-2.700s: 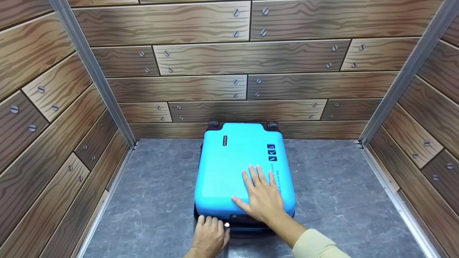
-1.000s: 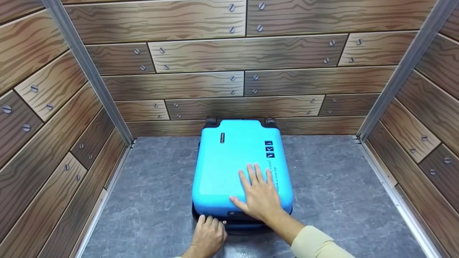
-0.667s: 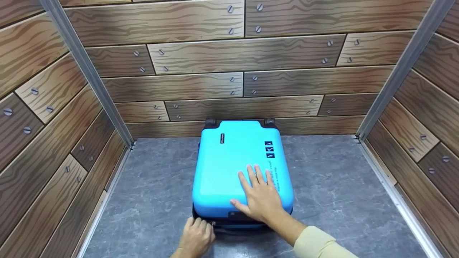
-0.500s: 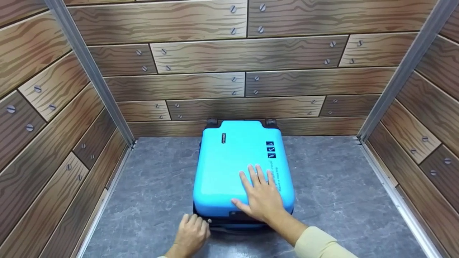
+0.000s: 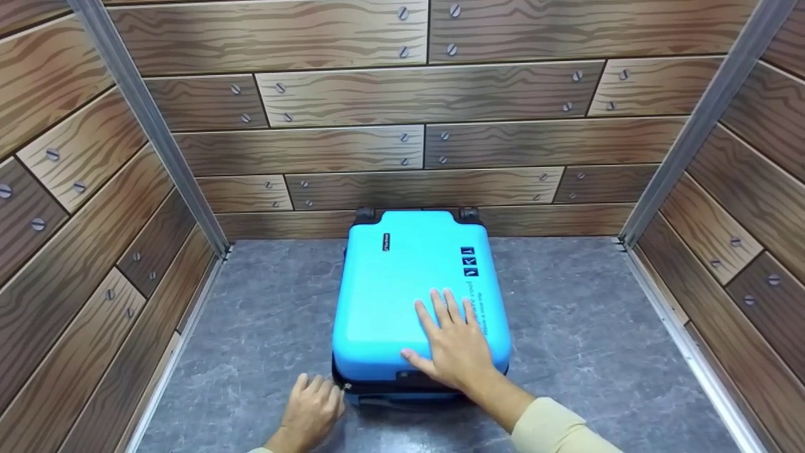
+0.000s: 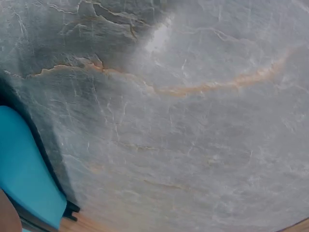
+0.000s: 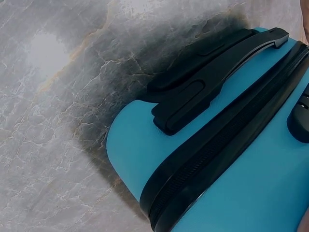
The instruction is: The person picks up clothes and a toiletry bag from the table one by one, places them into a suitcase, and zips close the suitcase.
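A bright blue hard-shell suitcase (image 5: pixel 390 296) lies flat on the floor, wheels toward the back wall. My right hand (image 5: pixel 456 349) rests on its lid with fingers spread, near the front right. At the front left corner my left hand (image 5: pixel 312 406) has curled fingers beside a small shiny zipper slider (image 5: pixel 347 385); the fingers appear to pinch its pull, which they hide. Along the suitcase's front side runs the black zipper band (image 7: pixel 207 154), with the black carry handle (image 7: pixel 193 92) next to it in the right wrist view. The left wrist view shows only a sliver of hand and a blue shell corner.
Grey marble-patterned floor (image 5: pixel 270 314) surrounds the suitcase. Wood-plank-print walls (image 5: pixel 352 100) stand at the back and both sides, joined by metal corner strips (image 5: pixel 151 126). The two black wheels (image 5: pixel 365 216) sit close to the back wall.
My left hand has moved left along the suitcase's front to its left corner, and the zipper slider has travelled with it. The right hand has stayed on the lid.
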A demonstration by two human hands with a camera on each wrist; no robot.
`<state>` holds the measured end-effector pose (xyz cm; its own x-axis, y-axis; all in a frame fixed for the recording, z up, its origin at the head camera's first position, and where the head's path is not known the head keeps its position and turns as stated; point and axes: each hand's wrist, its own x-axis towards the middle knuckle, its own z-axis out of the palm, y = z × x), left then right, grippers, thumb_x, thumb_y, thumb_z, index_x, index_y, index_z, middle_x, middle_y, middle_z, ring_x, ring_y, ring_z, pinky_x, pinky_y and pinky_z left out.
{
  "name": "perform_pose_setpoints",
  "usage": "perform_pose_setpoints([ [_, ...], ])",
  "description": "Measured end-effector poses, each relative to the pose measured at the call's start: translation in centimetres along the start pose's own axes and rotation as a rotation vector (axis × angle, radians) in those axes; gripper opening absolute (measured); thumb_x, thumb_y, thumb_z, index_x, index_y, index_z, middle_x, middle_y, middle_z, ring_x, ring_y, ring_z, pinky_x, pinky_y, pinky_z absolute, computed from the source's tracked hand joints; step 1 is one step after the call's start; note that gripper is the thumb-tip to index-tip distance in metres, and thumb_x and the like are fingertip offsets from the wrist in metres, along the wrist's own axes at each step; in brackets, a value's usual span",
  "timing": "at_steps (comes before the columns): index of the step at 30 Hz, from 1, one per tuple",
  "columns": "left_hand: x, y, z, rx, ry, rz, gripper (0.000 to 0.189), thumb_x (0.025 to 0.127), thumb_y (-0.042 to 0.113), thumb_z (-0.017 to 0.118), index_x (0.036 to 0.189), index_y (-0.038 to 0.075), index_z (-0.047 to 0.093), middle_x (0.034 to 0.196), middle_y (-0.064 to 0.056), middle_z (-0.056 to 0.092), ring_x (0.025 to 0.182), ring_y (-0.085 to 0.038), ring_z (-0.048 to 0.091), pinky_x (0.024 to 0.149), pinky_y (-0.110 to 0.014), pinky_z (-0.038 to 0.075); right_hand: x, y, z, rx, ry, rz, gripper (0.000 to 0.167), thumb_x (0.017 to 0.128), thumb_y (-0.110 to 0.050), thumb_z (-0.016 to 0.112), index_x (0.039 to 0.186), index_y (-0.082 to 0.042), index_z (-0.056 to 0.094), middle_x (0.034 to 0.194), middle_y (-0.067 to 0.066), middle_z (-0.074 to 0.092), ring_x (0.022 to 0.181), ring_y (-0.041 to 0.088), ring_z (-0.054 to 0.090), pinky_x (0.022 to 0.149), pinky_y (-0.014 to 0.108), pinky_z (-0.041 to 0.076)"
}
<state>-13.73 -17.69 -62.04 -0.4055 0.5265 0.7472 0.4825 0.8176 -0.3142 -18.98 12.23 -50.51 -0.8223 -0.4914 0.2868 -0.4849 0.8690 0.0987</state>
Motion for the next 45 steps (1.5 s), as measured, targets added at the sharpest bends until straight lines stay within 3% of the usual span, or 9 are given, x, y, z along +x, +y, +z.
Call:
perform_pose_setpoints([
  [5, -0.5, -1.6, -0.2, 0.028, 0.009, -0.078, 0.027, 0.085, 0.021, 0.052, 0.060, 0.010, 0.051, 0.057, -0.003, 0.050, 0.054, -0.023, 0.044, 0.060, -0.040, 0.034, -0.4, -0.5, 0.4, -0.035, 0.087, -0.071, 0.088, 0.091, -0.080, 0.027, 0.156, -0.020, 0.036, 0.158, 0.017, 0.036, 0.147, 0.038, 0.033, 0.115, 0.059, 0.030],
  [10, 0.5, -2.1, -0.2, -0.003, -0.120, -0.067, 0.019, 0.077, 0.021, 0.059, 0.062, 0.012, 0.052, 0.057, -0.001, 0.049, 0.050, -0.020, 0.047, 0.054, -0.034, 0.036, -0.8, -1.1, 0.7, -0.083, 0.116, -0.063, 0.093, 0.088, -0.081, 0.035, 0.152, -0.014, 0.042, 0.154, 0.023, 0.040, 0.143, 0.044, 0.036, 0.112, 0.062, 0.032],
  [14, 1.5, -1.6, 0.0, -0.012, -0.193, -0.066, 0.014, 0.077, 0.020, 0.061, 0.067, 0.012, 0.055, 0.058, -0.001, 0.052, 0.049, -0.019, 0.050, 0.048, -0.032, 0.034, -0.4, -2.8, 0.7, -0.086, 0.052, -0.017, 0.101, 0.085, -0.084, 0.038, 0.151, -0.008, 0.042, 0.155, 0.026, 0.037, 0.143, 0.050, 0.032, 0.110, 0.070, 0.027],
  [22, 1.7, -1.5, 0.0, 0.056, -0.191, -0.059, 0.016, 0.080, 0.023, 0.057, 0.069, 0.011, 0.058, 0.058, -0.003, 0.052, 0.050, -0.021, 0.051, 0.049, -0.035, 0.036, 0.7, -5.4, 0.8, -0.101, 0.007, -0.002, 0.111, 0.074, -0.089, 0.048, 0.155, -0.014, 0.034, 0.157, 0.028, 0.032, 0.143, 0.057, 0.026, 0.102, 0.081, 0.022],
  [26, 1.4, -1.8, 0.1, 0.087, -0.157, -0.062, 0.016, 0.079, 0.023, 0.055, 0.069, 0.011, 0.055, 0.057, -0.004, 0.051, 0.047, -0.023, 0.048, 0.050, -0.036, 0.037, 1.0, -5.7, 1.1, -0.161, 0.028, -0.014, 0.117, 0.069, -0.092, 0.050, 0.156, -0.015, 0.033, 0.156, 0.028, 0.033, 0.142, 0.057, 0.027, 0.101, 0.081, 0.024],
  [30, 1.1, -1.8, -0.1, 0.092, -0.130, -0.075, 0.016, 0.077, 0.023, 0.055, 0.067, 0.011, 0.052, 0.055, -0.004, 0.049, 0.045, -0.023, 0.045, 0.048, -0.036, 0.036, 1.0, -5.9, 1.5, -0.220, 0.071, -0.080, 0.119, 0.068, -0.090, 0.054, 0.155, -0.012, 0.033, 0.155, 0.028, 0.035, 0.140, 0.057, 0.032, 0.100, 0.080, 0.028],
  [38, 0.3, -1.8, -0.3, 0.095, -0.193, -0.081, 0.016, 0.076, 0.026, 0.060, 0.071, 0.012, 0.054, 0.057, -0.003, 0.052, 0.050, -0.023, 0.051, 0.057, -0.038, 0.045, 1.0, -5.8, 1.6, -0.302, 0.142, -0.136, 0.114, 0.070, -0.085, 0.054, 0.151, -0.006, 0.040, 0.150, 0.029, 0.044, 0.135, 0.053, 0.043, 0.100, 0.073, 0.037],
  [45, -0.2, -2.3, -0.7, 0.101, -0.236, -0.078, 0.017, 0.080, 0.027, 0.059, 0.079, 0.010, 0.062, 0.063, -0.003, 0.058, 0.057, -0.022, 0.056, 0.063, -0.040, 0.048, 0.5, -5.6, 1.6, -0.281, 0.242, -0.210, 0.107, 0.069, -0.078, 0.058, 0.144, -0.002, 0.050, 0.143, 0.029, 0.051, 0.129, 0.052, 0.051, 0.096, 0.071, 0.043],
])
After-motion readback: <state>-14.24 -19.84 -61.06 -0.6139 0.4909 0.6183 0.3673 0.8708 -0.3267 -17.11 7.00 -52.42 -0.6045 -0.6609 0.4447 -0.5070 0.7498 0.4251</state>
